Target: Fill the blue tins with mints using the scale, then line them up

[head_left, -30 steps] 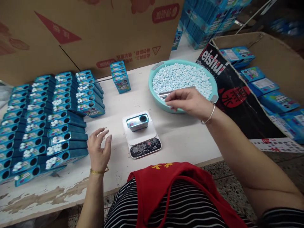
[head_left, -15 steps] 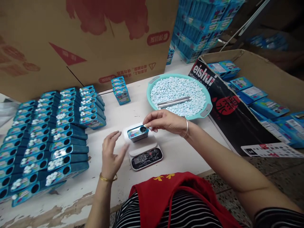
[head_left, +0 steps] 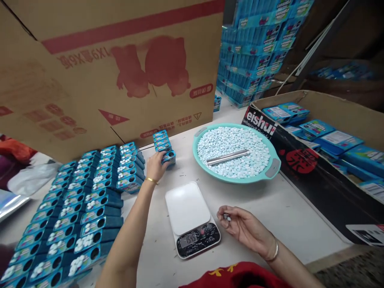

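Note:
My left hand (head_left: pixel 155 167) grips a small blue candy tin (head_left: pixel 170 157) at the near end of a short row of tins (head_left: pixel 161 138). A round hole shows in the top of the tin. Right of the kitchen scale (head_left: pixel 188 208), my right hand (head_left: pixel 247 232) is turned partly palm up, its fingers curled around a few small pale candies (head_left: pixel 227 217). The scale's white platform is bare and its display is lit. Beyond my right hand, a turquoise basin (head_left: pixel 237 181) holds many pale blue candies with a metal scoop (head_left: pixel 228 157) on top.
Rows of blue tins (head_left: pixel 102 170) stand at the left, many with white candies on their tops. A large cardboard box (head_left: pixel 90 92) walls off the back. Stacked tin packs (head_left: pixel 255 52) rise behind the basin, and an open carton (head_left: pixel 288 156) of tins stands at the right.
The tin on the scale has gone from the platform. My left hand has moved forward to the short row. My right hand has drawn back beside the scale, and the view has shifted.

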Demonstrator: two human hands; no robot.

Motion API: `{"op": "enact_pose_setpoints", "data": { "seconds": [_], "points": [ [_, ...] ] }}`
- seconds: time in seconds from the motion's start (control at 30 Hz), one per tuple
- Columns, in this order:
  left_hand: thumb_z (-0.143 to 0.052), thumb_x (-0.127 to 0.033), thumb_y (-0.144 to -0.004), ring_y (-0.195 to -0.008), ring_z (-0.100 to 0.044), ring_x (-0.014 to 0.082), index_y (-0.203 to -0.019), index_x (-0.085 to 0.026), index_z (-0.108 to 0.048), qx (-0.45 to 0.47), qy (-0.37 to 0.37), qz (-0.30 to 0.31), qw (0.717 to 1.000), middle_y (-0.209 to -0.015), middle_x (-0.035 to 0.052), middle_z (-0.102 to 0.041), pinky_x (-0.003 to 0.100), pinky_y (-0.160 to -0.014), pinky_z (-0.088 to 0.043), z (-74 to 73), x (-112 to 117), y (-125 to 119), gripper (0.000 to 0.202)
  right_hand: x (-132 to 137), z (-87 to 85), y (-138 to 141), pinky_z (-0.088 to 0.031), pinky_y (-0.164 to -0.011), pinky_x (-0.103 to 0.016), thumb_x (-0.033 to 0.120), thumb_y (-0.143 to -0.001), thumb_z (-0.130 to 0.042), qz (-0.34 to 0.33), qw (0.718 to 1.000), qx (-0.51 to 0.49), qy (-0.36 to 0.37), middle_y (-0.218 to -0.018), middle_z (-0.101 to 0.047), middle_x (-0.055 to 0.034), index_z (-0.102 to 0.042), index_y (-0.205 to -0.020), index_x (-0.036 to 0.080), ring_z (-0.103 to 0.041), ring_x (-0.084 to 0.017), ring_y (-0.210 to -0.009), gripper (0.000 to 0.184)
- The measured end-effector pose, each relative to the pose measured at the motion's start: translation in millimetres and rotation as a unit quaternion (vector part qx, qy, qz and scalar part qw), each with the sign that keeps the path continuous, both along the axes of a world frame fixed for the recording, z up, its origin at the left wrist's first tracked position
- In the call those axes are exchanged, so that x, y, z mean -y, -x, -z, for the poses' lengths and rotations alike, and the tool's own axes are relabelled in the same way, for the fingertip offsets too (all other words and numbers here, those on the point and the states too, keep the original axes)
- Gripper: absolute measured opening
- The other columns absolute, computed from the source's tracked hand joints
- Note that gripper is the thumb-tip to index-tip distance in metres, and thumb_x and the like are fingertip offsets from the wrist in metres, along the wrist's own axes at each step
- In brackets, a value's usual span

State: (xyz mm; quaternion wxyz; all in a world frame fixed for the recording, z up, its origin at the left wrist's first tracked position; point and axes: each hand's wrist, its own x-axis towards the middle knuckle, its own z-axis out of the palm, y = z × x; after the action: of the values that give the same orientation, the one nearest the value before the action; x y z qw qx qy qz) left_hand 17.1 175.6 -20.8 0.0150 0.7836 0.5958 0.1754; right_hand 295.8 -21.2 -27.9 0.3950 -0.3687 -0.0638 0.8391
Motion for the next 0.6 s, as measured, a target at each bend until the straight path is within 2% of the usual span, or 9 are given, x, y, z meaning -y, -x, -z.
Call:
{"op": "enact_pose_setpoints", "data": {
  "seconds": [0.07, 0.13, 0.23, 0.37, 0.43, 0.5, 0.57, 0.6],
  "points": [
    [-0.060, -0.031, -0.083, -0.106, -0.054, 0.0301, -0.117, -0.017, -0.057, -0.018, -0.007, -0.016, 1.000, -0.113, 0.0142, -0.059, 0.040, -0.084, -0.038, 3.1, -12, 3, 0.038, 4, 4.9, -4, -0.048, -0.053, -0.020, 0.016, -0.075, -0.060, 0.010, 1.000, 0.010, 0.011, -0.076, -0.061, -0.0035, -0.070, -0.076, 0.019, -0.057, -0.011, -0.061, 0.011],
    [-0.059, -0.033, -0.084, -0.111, -0.049, 0.0319, -0.122, -0.019, -0.055, -0.034, -0.019, -0.031, 0.999, -0.120, 0.0154, -0.054, 0.042, -0.087, -0.035, 1.0, -9, 6, 0.041, 6, 8.9, -7, -0.050, -0.057, -0.020, 0.015, -0.076, -0.060, 0.018, 0.999, 0.015, 0.021, -0.078, -0.063, -0.0036, -0.071, -0.079, 0.020, -0.059, -0.011, -0.064, 0.013],
    [-0.054, -0.038, -0.087, -0.114, -0.046, 0.0307, -0.125, -0.019, -0.052, -0.057, -0.050, -0.056, 0.996, -0.124, 0.0148, -0.051, 0.043, -0.091, -0.033, -10.0, 19, 17, 0.043, 9, 11.5, -11, -0.053, -0.066, -0.018, 0.015, -0.076, -0.063, 0.021, 0.999, 0.027, 0.027, -0.084, -0.065, -0.0035, -0.072, -0.082, 0.021, -0.061, -0.010, -0.069, 0.013],
    [-0.059, -0.042, -0.082, -0.108, -0.046, 0.0333, -0.105, -0.018, -0.060, -0.131, -0.065, -0.168, 0.975, -0.115, 0.0147, -0.054, 0.046, -0.086, -0.035, -22.9, 70, 46, 0.033, 9, 2.2, -10, -0.053, -0.070, -0.018, 0.016, -0.073, -0.071, -0.015, 0.997, 0.075, -0.002, -0.087, -0.066, -0.0033, -0.071, -0.085, 0.021, -0.062, -0.009, -0.072, 0.013],
    [-0.062, -0.040, -0.078, -0.108, -0.045, 0.0358, -0.099, -0.018, -0.062, -0.173, -0.043, -0.215, 0.960, -0.116, 0.0158, -0.053, 0.048, -0.084, -0.036, -23.0, 86, 61, 0.030, 5, -8.8, -10, -0.052, -0.064, -0.019, 0.023, -0.075, -0.072, -0.044, 0.993, 0.101, -0.037, -0.087, -0.065, -0.0048, -0.069, -0.088, 0.018, -0.061, -0.010, -0.069, 0.014],
    [-0.062, -0.035, -0.078, -0.111, -0.043, 0.0369, -0.096, -0.018, -0.063, -0.204, -0.020, -0.218, 0.954, -0.120, 0.0164, -0.051, 0.049, -0.086, -0.036, -20.1, 95, 73, 0.024, -3, -22.4, -11, -0.048, -0.054, -0.020, 0.032, -0.077, -0.071, -0.064, 0.983, 0.141, -0.096, -0.085, -0.064, -0.0056, -0.067, -0.092, 0.017, -0.060, -0.010, -0.064, 0.022],
    [-0.060, -0.029, -0.079, -0.114, -0.042, 0.0371, -0.091, -0.018, -0.064, -0.220, -0.004, -0.198, 0.955, -0.123, 0.0162, -0.050, 0.050, -0.088, -0.035, -18.0, 97, 78, 0.017, -18, -35.9, -16, -0.042, -0.048, -0.022, 0.041, -0.079, -0.067, -0.060, 0.958, 0.216, -0.177, -0.082, -0.064, -0.0051, -0.064, -0.094, 0.017, -0.059, -0.012, -0.060, 0.028],
    [-0.060, -0.028, -0.079, -0.115, -0.041, 0.0372, -0.088, -0.018, -0.065, -0.222, 0.001, -0.186, 0.957, -0.124, 0.0159, -0.050, 0.051, -0.088, -0.035, -18.4, 98, 78, 0.014, -28, -41.5, -21, -0.041, -0.047, -0.023, 0.044, -0.081, -0.064, -0.041, 0.935, 0.272, -0.225, -0.080, -0.063, -0.0048, -0.063, -0.094, 0.017, -0.058, -0.012, -0.058, 0.030]
  ]
}}
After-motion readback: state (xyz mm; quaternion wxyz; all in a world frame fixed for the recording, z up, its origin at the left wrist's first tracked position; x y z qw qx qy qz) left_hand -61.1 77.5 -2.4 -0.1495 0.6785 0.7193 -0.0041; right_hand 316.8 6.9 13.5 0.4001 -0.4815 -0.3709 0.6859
